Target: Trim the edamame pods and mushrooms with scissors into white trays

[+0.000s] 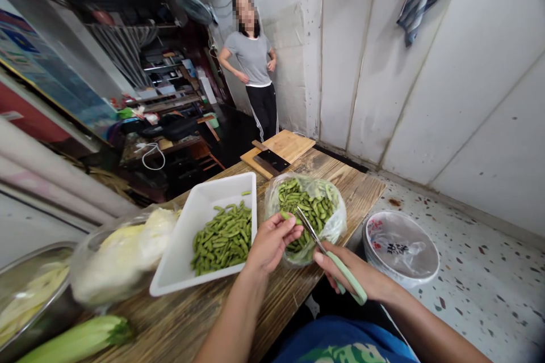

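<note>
Between thumb and fingers, my left hand (275, 241) pinches a green edamame pod (290, 217). My right hand (347, 269) is closed round the pale green handles of a pair of scissors (340, 269), whose metal blades reach up beside the pod. Both hands are over the near edge of a clear plastic bag (340, 215) full of edamame pods (313, 204). Left of it stands a white plastic tray (179, 255) with a heap of pods (223, 238) in its right part. Whether the blades touch the pod I cannot tell.
On the wooden table (272, 306) are a cleaver (272, 160) on a cutting board (293, 144), a bagged cabbage-like vegetable (128, 249), a metal bowl (63, 295) and a long green vegetable (80, 340). A lined bin (400, 249) stands on the floor at right. Another person (251, 57) stands beyond the table.
</note>
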Action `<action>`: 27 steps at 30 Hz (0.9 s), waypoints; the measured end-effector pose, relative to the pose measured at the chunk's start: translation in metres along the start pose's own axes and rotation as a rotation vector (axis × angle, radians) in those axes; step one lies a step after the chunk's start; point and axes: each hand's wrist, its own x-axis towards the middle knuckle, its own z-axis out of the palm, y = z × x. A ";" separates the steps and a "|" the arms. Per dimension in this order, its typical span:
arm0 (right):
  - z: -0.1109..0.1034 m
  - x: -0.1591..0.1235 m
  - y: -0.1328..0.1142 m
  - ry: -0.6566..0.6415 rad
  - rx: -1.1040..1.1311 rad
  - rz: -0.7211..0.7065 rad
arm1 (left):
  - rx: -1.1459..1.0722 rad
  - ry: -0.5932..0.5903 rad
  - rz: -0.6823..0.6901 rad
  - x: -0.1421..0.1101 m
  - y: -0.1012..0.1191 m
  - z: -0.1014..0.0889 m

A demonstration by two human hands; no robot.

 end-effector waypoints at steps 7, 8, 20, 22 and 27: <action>0.004 0.004 0.002 0.017 0.032 -0.023 | -0.042 0.043 0.054 -0.005 -0.008 0.009; 0.005 0.004 0.001 0.023 0.040 -0.026 | -0.050 0.048 0.061 -0.006 -0.009 0.010; 0.020 0.012 0.017 0.077 0.151 0.081 | -0.129 0.141 0.106 -0.007 -0.037 0.014; 0.020 0.011 0.017 0.052 0.167 0.082 | -0.028 0.156 0.151 -0.008 -0.033 0.005; 0.010 0.003 0.014 -0.067 0.199 -0.009 | 1.007 0.545 0.487 -0.014 0.021 -0.046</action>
